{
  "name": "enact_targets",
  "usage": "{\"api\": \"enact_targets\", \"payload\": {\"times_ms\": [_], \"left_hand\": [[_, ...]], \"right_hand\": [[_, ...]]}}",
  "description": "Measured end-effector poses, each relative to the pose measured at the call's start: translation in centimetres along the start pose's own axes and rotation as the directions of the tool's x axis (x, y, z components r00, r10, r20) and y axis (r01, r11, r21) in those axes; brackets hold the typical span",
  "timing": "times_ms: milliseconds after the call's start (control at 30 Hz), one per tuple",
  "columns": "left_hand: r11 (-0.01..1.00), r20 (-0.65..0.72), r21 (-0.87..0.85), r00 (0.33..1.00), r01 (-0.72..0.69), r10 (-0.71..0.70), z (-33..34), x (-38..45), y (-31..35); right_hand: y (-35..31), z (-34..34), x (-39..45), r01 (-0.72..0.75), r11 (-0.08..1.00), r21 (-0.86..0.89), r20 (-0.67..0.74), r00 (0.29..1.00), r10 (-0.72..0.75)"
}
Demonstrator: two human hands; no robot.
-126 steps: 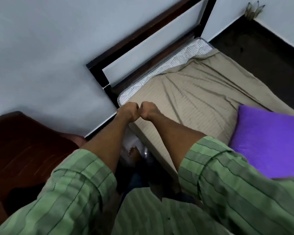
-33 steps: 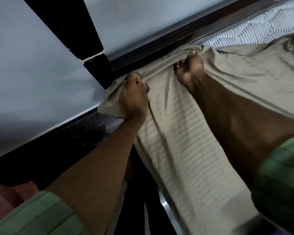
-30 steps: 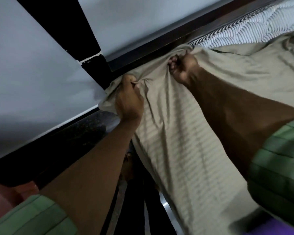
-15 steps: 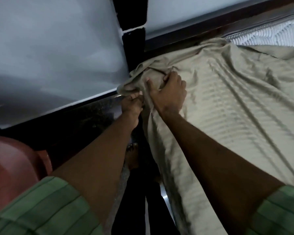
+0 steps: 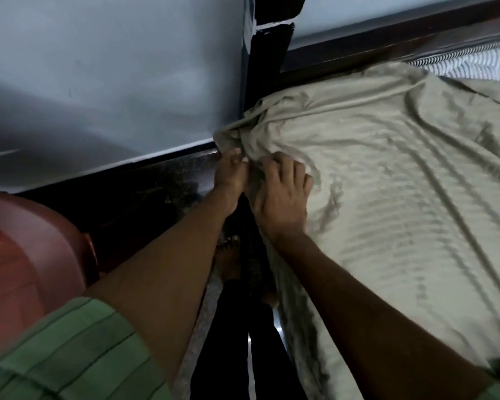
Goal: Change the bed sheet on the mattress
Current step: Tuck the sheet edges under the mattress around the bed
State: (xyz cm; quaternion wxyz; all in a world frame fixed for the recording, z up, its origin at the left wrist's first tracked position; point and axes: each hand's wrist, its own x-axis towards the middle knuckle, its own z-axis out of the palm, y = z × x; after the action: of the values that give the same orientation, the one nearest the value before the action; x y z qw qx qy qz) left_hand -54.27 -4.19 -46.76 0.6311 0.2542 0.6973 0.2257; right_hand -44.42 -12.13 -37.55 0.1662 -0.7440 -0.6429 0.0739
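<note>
Our left fingers (image 5: 237, 158) were curled up into the bunched corner of the beige bed sheet (image 5: 387, 174), pinching a fold at the mattress corner. Our right fingers (image 5: 289, 168) were bent & dug into the same wad of cloth just beside them, gripping it from the top. So both hands were grasping fabric, not released.

L hand (image 5: 231, 177) sat at the very edge of the bed, under the overhanging fold; R hand (image 5: 280, 197) lay on top of the sheet, knuckles up, nearly touching the L one. Forearms ran back toward us, w/ green striped sleeves (image 5: 70, 350) at the bottom of the view.

The sheet was spread over the mattress, wrinkled, w/ long creases running away from the gripped corner. Its side edge hung down the near side of the bed. At top right the sheet stopped short & a strip of striped mattress (image 5: 468, 63) showed bare by the dark bed frame (image 5: 272, 53).

Beyond the corner stood a grey wall (image 5: 113, 82) w/ dark floor (image 5: 145, 192) below it. A reddish-brown rounded thing (image 5: 26, 255) sat at far left; we couldn't tell what it was. Our bare foot (image 5: 228, 261) & dark trousers (image 5: 260, 356) showed between the arms.
</note>
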Motion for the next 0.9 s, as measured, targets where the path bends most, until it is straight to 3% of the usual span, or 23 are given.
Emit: {"api": "enact_targets", "payload": {"times_ms": [67, 133, 167, 200, 233, 267, 300, 333, 433, 533, 600, 633, 700, 733, 767, 833, 867, 900], "left_hand": [[0.999, 0.070, -0.054, 0.998, 0.001, 0.002, -0.2, -1.6, 2.1], [0.992, 0.118, -0.102, 0.991, 0.070, -0.058, -0.4, -1.7, 3.4], [0.991, 0.149, -0.088, 0.985, 0.102, -0.088, -0.4, -1.2, 3.7], [0.991, 0.174, -0.059, 0.979, 0.119, -0.107, -0.3, -0.8, 4.1], [0.990, 0.202, -0.033, 0.971, 0.135, -0.126, -0.2, 0.0, 4.2], [0.989, 0.226, -0.013, 0.964, 0.144, -0.138, -0.2, 0.6, 4.4], [0.988, 0.251, 0.007, 0.956, 0.156, -0.152, 0.0, 0.9, 4.5], [0.986, 0.272, 0.026, 0.947, 0.167, -0.168, 0.2, 1.3, 4.5], [0.981, 0.307, 0.040, 0.932, 0.190, -0.193, 0.5, 2.5, 3.7], [0.976, 0.326, 0.074, 0.920, 0.203, -0.216, 0.3, 3.4, 2.8], [0.972, 0.340, 0.122, 0.911, 0.202, -0.233, 0.2, 3.4, 2.3], [0.968, 0.344, 0.150, 0.907, 0.202, -0.242, 0.2, 3.3, 2.1], [0.964, 0.331, 0.184, 0.912, 0.190, -0.243, 0.1, 3.3, 1.8], [0.967, 0.325, 0.176, 0.916, 0.184, -0.234, 0.1, 3.2, 1.7], [0.971, 0.319, 0.155, 0.921, 0.182, -0.224, 0.1, 3.3, 1.7], [0.976, 0.320, 0.096, 0.922, 0.196, -0.217, 0.2, 3.2, 1.9], [0.975, 0.328, 0.057, 0.918, 0.216, -0.222, 0.3, 3.1, 2.0], [0.971, 0.336, 0.020, 0.913, 0.237, -0.230, 0.6, 3.0, 2.0]], "right_hand": [[-1.1, 1.1, -1.4, 0.027, 0.968, 0.248, 0.044, 0.998, -0.039], [-1.9, 3.6, -2.7, -0.237, 0.835, 0.496, 0.204, 0.967, 0.153], [-2.3, 4.8, -3.0, -0.433, 0.683, 0.589, 0.301, 0.901, 0.312], [-2.8, 5.6, -2.5, -0.612, 0.432, 0.662, 0.406, 0.778, 0.480], [-3.0, 6.5, -1.7, -0.709, 0.102, 0.697, 0.529, 0.606, 0.594], [-2.9, 7.1, -0.9, -0.730, -0.233, 0.643, 0.678, 0.401, 0.617], [-2.5, 7.5, -0.4, -0.671, -0.504, 0.544, 0.803, 0.240, 0.546], [-2.0, 8.0, -0.1, -0.568, -0.678, 0.466, 0.872, 0.168, 0.459], [-0.8, 9.7, -0.9, -0.256, -0.871, 0.419, 0.901, 0.237, 0.364], [-0.3, 11.9, -2.4, -0.044, -0.915, 0.401, 0.898, 0.215, 0.384], [-0.1, 12.2, -2.7, 0.006, -0.922, 0.388, 0.902, 0.204, 0.381], [-0.2, 11.8, -2.6, -0.060, -0.914, 0.401, 0.903, 0.195, 0.384], [-1.8, 9.7, -2.5, -0.388, -0.811, 0.438, 0.899, 0.186, 0.397], [-2.9, 8.0, -2.2, -0.554, -0.668, 0.497, 0.861, 0.214, 0.462], [-3.7, 6.2, -2.3, -0.659, -0.438, 0.611, 0.752, 0.311, 0.581], [-4.3, 2.7, -2.9, -0.607, 0.147, 0.781, 0.350, 0.620, 0.703], [-4.0, 1.7, -3.1, -0.531, 0.319, 0.786, 0.204, 0.708, 0.676], [-3.8, 1.3, -3.2, -0.515, 0.301, 0.803, 0.204, 0.711, 0.673]]}}
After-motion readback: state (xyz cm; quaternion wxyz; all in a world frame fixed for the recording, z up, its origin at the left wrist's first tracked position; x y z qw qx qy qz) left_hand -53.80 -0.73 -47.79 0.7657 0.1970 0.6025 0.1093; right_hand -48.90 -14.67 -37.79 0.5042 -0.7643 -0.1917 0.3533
